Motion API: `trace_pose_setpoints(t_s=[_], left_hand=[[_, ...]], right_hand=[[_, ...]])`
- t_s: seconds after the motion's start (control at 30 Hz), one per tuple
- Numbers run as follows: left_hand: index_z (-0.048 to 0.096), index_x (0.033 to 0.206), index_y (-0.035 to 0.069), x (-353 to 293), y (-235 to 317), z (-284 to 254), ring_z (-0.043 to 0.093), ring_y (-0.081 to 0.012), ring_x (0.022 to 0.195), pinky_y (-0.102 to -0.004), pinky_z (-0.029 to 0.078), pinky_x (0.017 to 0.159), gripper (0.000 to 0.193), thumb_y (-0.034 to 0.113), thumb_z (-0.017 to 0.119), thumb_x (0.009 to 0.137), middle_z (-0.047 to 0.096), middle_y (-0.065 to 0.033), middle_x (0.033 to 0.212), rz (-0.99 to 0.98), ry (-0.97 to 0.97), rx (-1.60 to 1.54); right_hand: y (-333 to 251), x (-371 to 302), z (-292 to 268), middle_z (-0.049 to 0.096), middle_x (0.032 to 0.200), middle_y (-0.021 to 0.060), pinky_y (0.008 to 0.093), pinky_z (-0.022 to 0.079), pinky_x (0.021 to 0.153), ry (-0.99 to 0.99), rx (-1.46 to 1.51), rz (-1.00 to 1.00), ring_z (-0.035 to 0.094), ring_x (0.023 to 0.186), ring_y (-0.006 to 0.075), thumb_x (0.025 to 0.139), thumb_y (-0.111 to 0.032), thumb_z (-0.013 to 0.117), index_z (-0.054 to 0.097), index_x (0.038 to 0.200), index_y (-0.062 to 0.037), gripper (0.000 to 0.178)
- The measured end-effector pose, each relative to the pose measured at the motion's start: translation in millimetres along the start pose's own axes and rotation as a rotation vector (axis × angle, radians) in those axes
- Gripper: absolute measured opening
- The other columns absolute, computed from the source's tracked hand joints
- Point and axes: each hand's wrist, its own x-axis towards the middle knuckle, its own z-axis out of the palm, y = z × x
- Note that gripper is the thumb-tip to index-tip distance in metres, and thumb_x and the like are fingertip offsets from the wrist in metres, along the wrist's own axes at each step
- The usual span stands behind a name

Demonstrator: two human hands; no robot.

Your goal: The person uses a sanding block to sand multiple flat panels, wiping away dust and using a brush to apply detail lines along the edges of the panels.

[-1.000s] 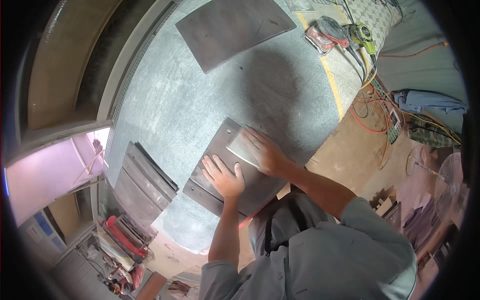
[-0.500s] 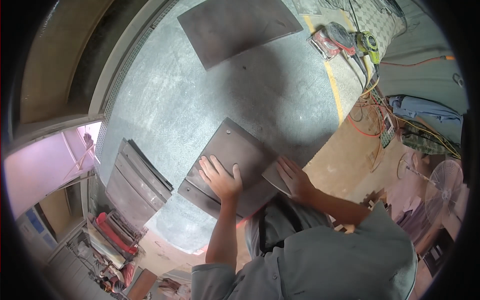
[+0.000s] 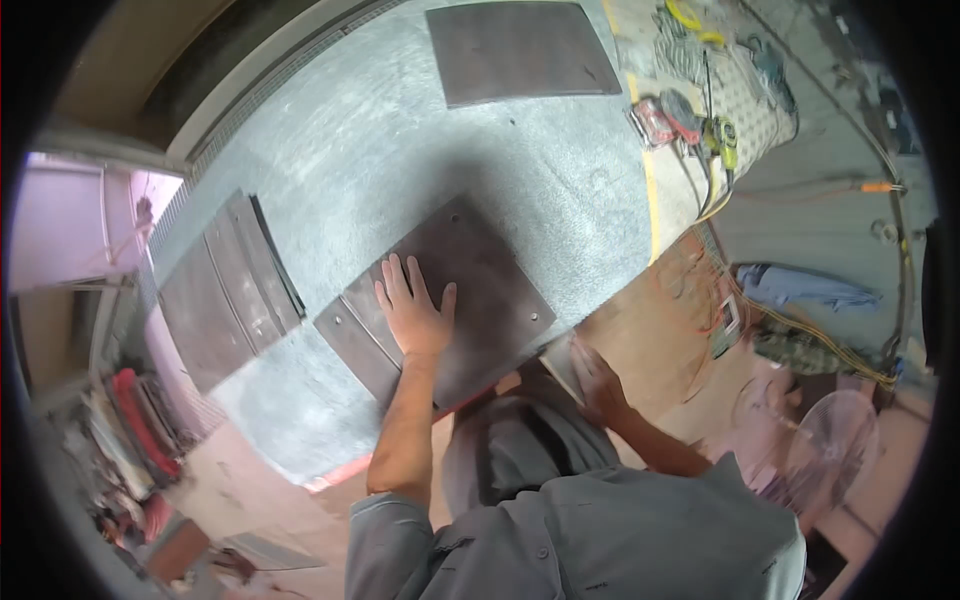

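A dark brown panel (image 3: 490, 290) with small round holes near its corners lies at the table's front edge. A groove or step runs along its left part. My left hand (image 3: 413, 315) rests flat on it, fingers stretched out and holding nothing. Off the panel's right corner, beyond the table edge, my right hand (image 3: 597, 382) is closed on a thin flat grey piece (image 3: 563, 366). Its exact kind is not clear, and part of it is hidden by the hand.
More brown panels (image 3: 225, 290) overlap at the left of the pale blue-grey table (image 3: 350, 130). Another panel (image 3: 525, 55) lies at the far side. A red sander (image 3: 655, 122) and a yellow-green power tool (image 3: 722, 140) stand at the far right, with cords. A fan (image 3: 835, 450) stands at lower right.
My right hand has moved off the panel's right corner, down past the table edge, with the flat grey piece. My left hand stays flat on the panel. The view has shifted.
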Motion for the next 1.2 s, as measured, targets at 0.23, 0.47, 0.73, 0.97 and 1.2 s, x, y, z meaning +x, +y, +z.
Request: trace_pose_setpoints(t_s=[0.23,0.47,0.73,0.97,1.2], left_hand=[[0.038,0.165,0.001,-135,-49,-48,0.024,-0.0454,0.161,-0.0683,0.012,0.127,0.106,0.05,0.085,0.083,0.03,-0.0251,0.173,-0.521,0.057,-0.089],[0.034,0.168,0.006,-178,-71,-41,0.024,-0.0461,0.162,-0.0709,0.011,0.127,0.109,0.057,0.082,0.084,0.035,-0.0196,0.173,-0.522,0.071,-0.143],[0.031,0.167,0.0,-186,-72,-40,0.03,-0.0432,0.16,-0.0658,0.017,0.128,0.102,0.048,0.079,0.091,0.04,-0.0151,0.171,-0.626,0.18,-0.233],[0.051,0.16,0.011,-191,-83,-24,0.036,-0.0371,0.159,-0.0604,0.017,0.13,0.061,0.028,0.065,0.104,0.055,-0.0073,0.163,-0.679,0.359,-0.342],[0.065,0.146,0.01,-197,-91,-18,0.041,-0.0322,0.158,-0.0519,0.018,0.132,0.047,0.004,0.062,0.1,0.063,-0.0075,0.155,-0.761,0.461,-0.632]], right_hand=[[-40,101,7,0.05,0.159,0.0301,0.0562,0.039,0.122,0.018,-0.368,-0.321,0.051,0.145,0.044,0.092,-0.019,0.069,0.058,0.147,0.0081,0.062],[-44,322,64,0.036,0.168,0.0329,0.0536,0.024,0.131,0.112,-0.36,-0.462,0.031,0.158,0.0471,0.101,-0.033,0.063,0.034,0.159,0.0163,0.082],[-79,148,80,0.051,0.158,0.0302,0.055,0.035,0.126,-0.383,-0.274,-0.787,0.049,0.149,0.042,0.089,-0.033,0.077,0.053,0.147,0.0138,0.078],[-127,310,109,0.053,0.154,0.0328,0.0548,0.033,0.126,0.067,-0.461,-0.796,0.046,0.147,0.0476,0.095,-0.029,0.067,0.052,0.147,0.0129,0.069],[-173,294,121,0.058,0.148,0.0305,0.0541,0.036,0.125,-0.319,-0.379,-1.452,0.053,0.142,0.0434,0.09,-0.023,0.066,0.058,0.144,0.0098,0.063]])
